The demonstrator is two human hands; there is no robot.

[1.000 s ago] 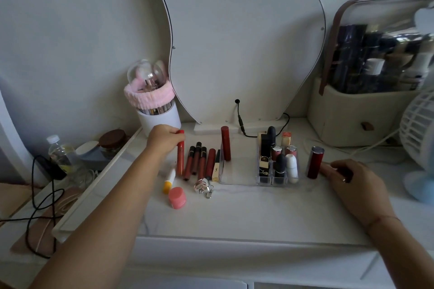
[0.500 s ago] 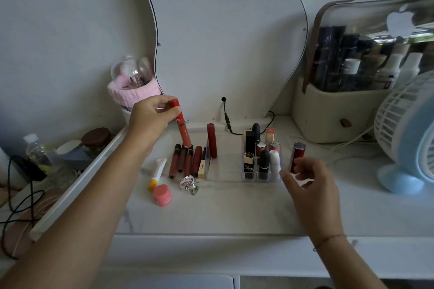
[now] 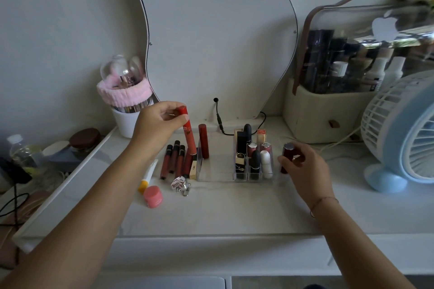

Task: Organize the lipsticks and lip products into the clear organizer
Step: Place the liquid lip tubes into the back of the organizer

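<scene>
The clear organizer (image 3: 216, 174) stands mid-table with several lipsticks upright in its right slots and one dark red tube (image 3: 203, 140) upright at its left. My left hand (image 3: 157, 124) grips a long red lip gloss tube (image 3: 188, 135) by its cap, lifted and tilted just left of the organizer. Below it, several dark red gloss tubes (image 3: 173, 160) and a gold lipstick (image 3: 193, 166) lie on the table. My right hand (image 3: 303, 166) is closed on a dark red lipstick with a silver cap (image 3: 287, 153), upright at the organizer's right side.
A yellow-capped white tube (image 3: 147, 176), a pink round balm pot (image 3: 153, 196) and a silver keyring charm (image 3: 180, 184) lie front left. A brush cup with a pink band (image 3: 128, 105), a wavy mirror (image 3: 211, 30), a cosmetics case (image 3: 328, 110), a blue fan (image 3: 404, 133) and a black cable (image 3: 219, 119) ring the area.
My left hand lifted the red gloss tube off the row and carried it up toward the organizer. My right hand closed around the silver-capped lipstick beside the organizer.
</scene>
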